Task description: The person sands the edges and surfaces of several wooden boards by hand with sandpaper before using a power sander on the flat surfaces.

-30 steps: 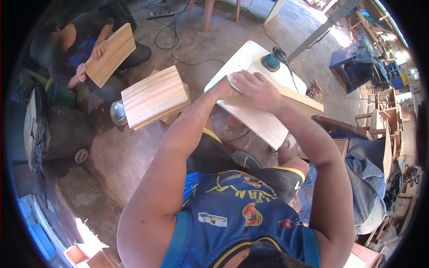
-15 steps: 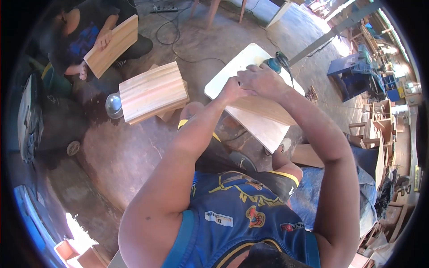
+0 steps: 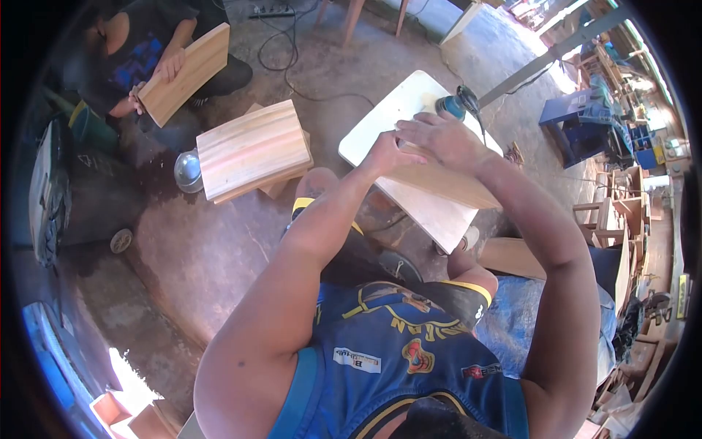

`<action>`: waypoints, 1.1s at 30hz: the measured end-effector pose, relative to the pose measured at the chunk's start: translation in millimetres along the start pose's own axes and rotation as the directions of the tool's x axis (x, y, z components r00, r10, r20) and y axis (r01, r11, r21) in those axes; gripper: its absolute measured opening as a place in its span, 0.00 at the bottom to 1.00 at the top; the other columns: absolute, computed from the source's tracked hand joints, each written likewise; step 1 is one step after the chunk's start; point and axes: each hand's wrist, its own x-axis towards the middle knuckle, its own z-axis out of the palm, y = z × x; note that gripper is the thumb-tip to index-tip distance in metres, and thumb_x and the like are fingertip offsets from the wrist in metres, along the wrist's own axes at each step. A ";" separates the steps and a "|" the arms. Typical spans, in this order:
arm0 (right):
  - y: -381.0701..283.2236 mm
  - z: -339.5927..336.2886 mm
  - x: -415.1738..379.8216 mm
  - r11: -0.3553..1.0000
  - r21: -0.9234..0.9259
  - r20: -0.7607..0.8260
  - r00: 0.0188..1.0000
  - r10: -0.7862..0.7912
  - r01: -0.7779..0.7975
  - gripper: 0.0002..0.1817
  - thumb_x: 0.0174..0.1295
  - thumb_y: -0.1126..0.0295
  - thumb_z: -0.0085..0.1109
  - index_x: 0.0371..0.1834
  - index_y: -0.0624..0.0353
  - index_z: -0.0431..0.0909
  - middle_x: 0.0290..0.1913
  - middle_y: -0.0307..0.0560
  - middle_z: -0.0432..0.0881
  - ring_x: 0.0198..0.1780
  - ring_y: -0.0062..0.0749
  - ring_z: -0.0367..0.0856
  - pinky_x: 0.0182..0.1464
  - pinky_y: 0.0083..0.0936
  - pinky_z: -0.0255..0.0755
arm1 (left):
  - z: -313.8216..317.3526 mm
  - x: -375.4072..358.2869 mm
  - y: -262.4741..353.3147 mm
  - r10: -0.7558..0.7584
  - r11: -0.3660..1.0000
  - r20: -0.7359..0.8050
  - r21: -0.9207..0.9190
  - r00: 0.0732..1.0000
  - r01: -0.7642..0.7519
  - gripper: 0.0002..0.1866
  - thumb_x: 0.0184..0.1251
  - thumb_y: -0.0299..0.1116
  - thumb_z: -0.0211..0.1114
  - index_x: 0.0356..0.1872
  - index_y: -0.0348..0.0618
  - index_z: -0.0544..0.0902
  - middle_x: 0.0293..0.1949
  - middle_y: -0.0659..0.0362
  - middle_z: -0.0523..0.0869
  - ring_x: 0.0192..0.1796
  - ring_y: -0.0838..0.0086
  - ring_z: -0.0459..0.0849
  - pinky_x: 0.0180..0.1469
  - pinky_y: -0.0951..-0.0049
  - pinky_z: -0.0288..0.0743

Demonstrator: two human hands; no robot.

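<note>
A wooden board (image 3: 446, 183) stands tilted on its edge on the white tabletop (image 3: 380, 110) in front of me. My left hand (image 3: 393, 154) is closed around the board's left end, with the thumb on the near side. Over the upper edge lies my right hand (image 3: 442, 139), fingers together and bent down across the wood. Whether something thin is under those fingers is hidden. A teal power sander (image 3: 451, 107) rests on the tabletop just beyond my right hand.
Striped boards (image 3: 252, 150) are stacked on the floor to the left, near a clear round container (image 3: 189, 172). At upper left, a seated person holds another board (image 3: 186, 77). A black cord (image 3: 292, 66) runs over the floor. A blue machine (image 3: 574, 117) stands right.
My right hand has shifted slightly right and down along the board's edge, its fingers flatter now. My left hand keeps its hold. The other person's lower hand has moved up to their board's end.
</note>
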 end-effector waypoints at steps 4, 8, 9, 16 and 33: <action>6.7 0.3 -1.2 0.994 -0.105 -0.039 0.999 0.003 -0.007 0.27 0.65 0.65 0.59 0.69 0.43 0.74 0.73 0.30 0.73 0.70 0.32 0.73 0.63 0.35 0.73 | 2.7 -1.8 -3.1 0.021 1.000 0.014 -0.014 1.000 -0.021 0.41 0.43 0.45 0.88 0.58 0.33 0.81 0.47 0.51 0.89 0.47 0.69 0.85 0.54 0.68 0.78; -3.0 -4.9 -7.5 0.996 -0.058 -0.040 0.997 -0.063 0.061 0.27 0.64 0.64 0.59 0.69 0.42 0.75 0.75 0.29 0.71 0.71 0.32 0.72 0.64 0.35 0.71 | 11.7 -4.5 -21.9 0.068 0.994 -0.003 -0.090 0.998 -0.068 0.40 0.43 0.45 0.88 0.57 0.35 0.81 0.47 0.53 0.89 0.45 0.73 0.82 0.53 0.69 0.77; 3.9 -6.9 -2.4 0.995 -0.093 -0.027 0.999 -0.033 0.031 0.27 0.64 0.64 0.59 0.69 0.41 0.75 0.75 0.28 0.70 0.71 0.32 0.72 0.64 0.36 0.71 | 6.1 -3.9 -9.8 0.012 0.999 0.022 -0.048 1.000 -0.011 0.39 0.43 0.44 0.88 0.57 0.35 0.82 0.47 0.53 0.89 0.46 0.73 0.84 0.53 0.69 0.78; 3.7 -8.7 4.3 1.000 -0.019 0.015 1.000 0.016 -0.016 0.26 0.63 0.63 0.60 0.67 0.39 0.76 0.72 0.27 0.75 0.71 0.31 0.72 0.64 0.32 0.70 | 10.8 16.9 -35.1 -0.050 0.999 0.075 -0.012 0.996 0.051 0.40 0.41 0.48 0.89 0.53 0.32 0.82 0.47 0.52 0.90 0.49 0.72 0.87 0.53 0.69 0.79; 2.5 8.7 -1.8 0.998 0.044 -0.093 0.994 -0.048 0.052 0.23 0.62 0.65 0.62 0.63 0.39 0.80 0.67 0.24 0.79 0.69 0.35 0.74 0.64 0.35 0.71 | 10.8 5.6 -25.7 0.039 0.983 0.027 -0.178 0.999 -0.034 0.34 0.46 0.37 0.87 0.54 0.34 0.83 0.50 0.54 0.89 0.54 0.72 0.86 0.59 0.67 0.78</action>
